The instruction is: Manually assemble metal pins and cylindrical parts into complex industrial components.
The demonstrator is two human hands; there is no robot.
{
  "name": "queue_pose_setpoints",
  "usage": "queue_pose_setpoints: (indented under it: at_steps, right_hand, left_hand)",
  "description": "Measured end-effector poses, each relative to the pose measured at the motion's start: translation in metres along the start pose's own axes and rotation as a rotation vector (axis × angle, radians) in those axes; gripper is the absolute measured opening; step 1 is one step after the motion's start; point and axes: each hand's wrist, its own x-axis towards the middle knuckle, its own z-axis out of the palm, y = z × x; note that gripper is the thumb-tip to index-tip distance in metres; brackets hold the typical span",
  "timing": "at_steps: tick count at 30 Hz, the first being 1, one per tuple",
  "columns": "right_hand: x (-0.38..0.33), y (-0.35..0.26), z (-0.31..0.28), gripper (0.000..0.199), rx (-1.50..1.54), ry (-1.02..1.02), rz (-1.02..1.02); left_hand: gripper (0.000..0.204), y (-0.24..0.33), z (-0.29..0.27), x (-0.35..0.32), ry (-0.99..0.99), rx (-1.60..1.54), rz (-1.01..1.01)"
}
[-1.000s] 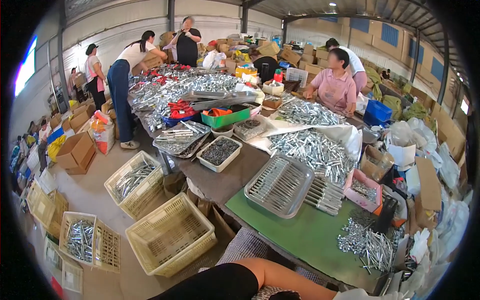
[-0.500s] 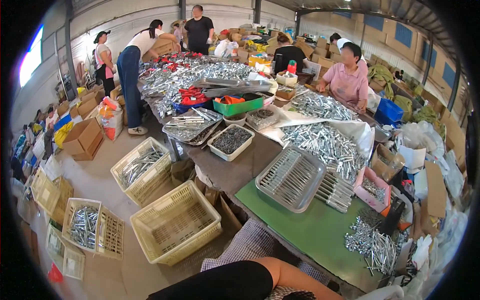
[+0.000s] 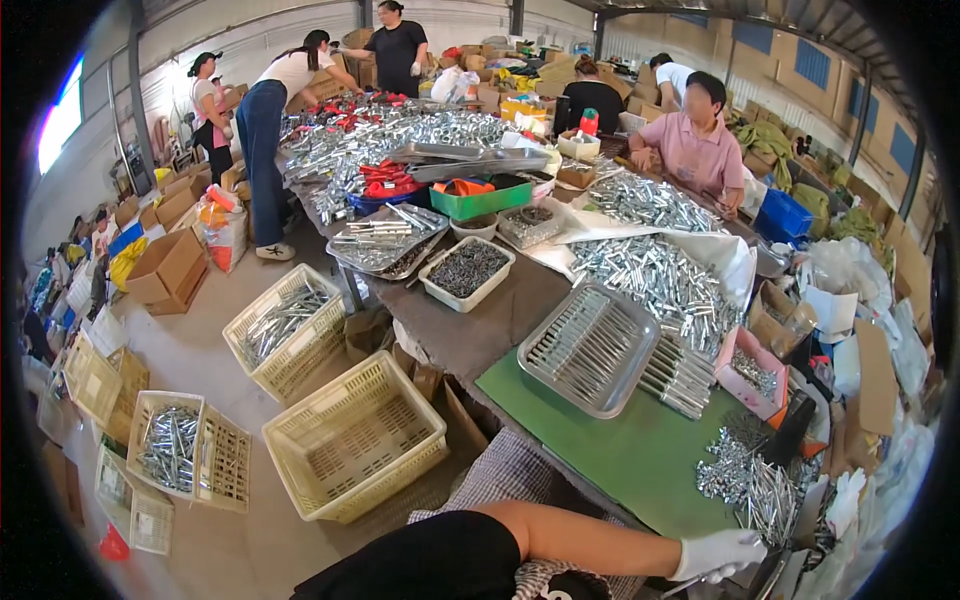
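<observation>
My left hand (image 3: 718,556), in a white knitted glove, is at the near right corner of the green table mat (image 3: 600,460). Its fingers are bent together, and what they hold, if anything, cannot be made out. A thin metal piece shows just below the glove. Beside the fingertips lie a heap of long silver bolts (image 3: 768,503) and a pile of small metal fittings (image 3: 722,468). Farther off on the mat, a metal tray (image 3: 603,408) carries rows of silver rods, with a row of thick expansion bolts (image 3: 676,378) alongside. My right hand is out of sight.
A pink box (image 3: 752,370) of small parts stands at the table's right. Loose metal sleeves (image 3: 650,275) cover the far side. Yellow crates (image 3: 355,440) stand on the floor to the left. A person in pink (image 3: 695,150) sits across; several others work farther back.
My left forearm has swung into view toward the right, bringing the gloved hand to the mat's near corner. In the background, people have shifted their stance. The view has tilted slightly.
</observation>
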Motion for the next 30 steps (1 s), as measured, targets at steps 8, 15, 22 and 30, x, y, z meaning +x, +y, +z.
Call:
queue_pose_setpoints:
  at_steps: [8,15,22,30]
  right_hand:
    - [0.002,-0.012,0.005,0.023,-0.217,-0.061,-0.062]
    - [0.008,-0.020,0.008,0.042,-0.153,-0.176,-0.227]
    - [0.013,-0.033,0.016,0.044,0.749,0.158,1.013]
    - [0.058,-0.077,0.035,0.047,-0.285,-0.326,0.680]
  left_hand:
    - [0.047,-0.014,0.004,-0.057,0.008,-0.234,-0.536]
    - [0.023,-0.014,-0.009,-0.054,0.134,-0.304,-0.192]
    - [0.010,0.007,-0.013,-0.048,0.269,-0.708,0.084]
    - [0.019,-0.007,0.017,-0.053,0.437,-0.449,0.352]
